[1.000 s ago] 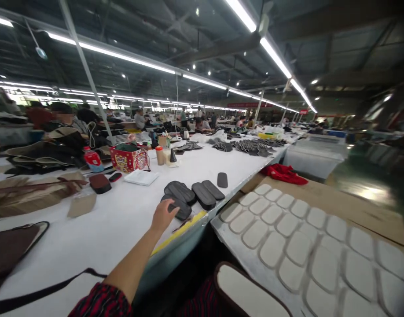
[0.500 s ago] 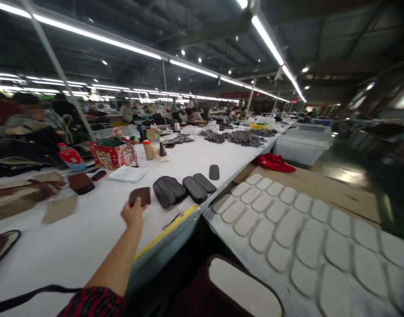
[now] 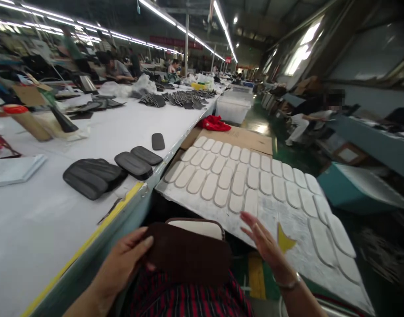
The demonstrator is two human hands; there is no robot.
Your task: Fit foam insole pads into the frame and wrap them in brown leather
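Note:
My left hand [image 3: 126, 257] pinches one end of a flat dark brown panel [image 3: 192, 255] with rounded corners, held over my lap. I cannot tell whether it is leather or cloth. Behind it shows a white oval panel [image 3: 198, 227] with a dark brown edge, partly covered. To the right, my right hand [image 3: 259, 237] is raised with its fingers stretched out, holding nothing, apart from the brown panel and in front of the board. Many white oval panels [image 3: 208, 185] with grey rims lie in overlapping rows on the pale board [image 3: 274, 220].
Black padded oval pieces [image 3: 93, 176] lie on the white table [image 3: 40, 229] at left, by its yellow-taped edge [image 3: 89, 240]. A red cloth [image 3: 215, 123] and cardboard [image 3: 244, 138] lie beyond the panels. A seated person [image 3: 307, 114] is at far right.
The view has turned right. My left hand has moved from above the table to over my lap with a brown panel in it. My right hand has come into view.

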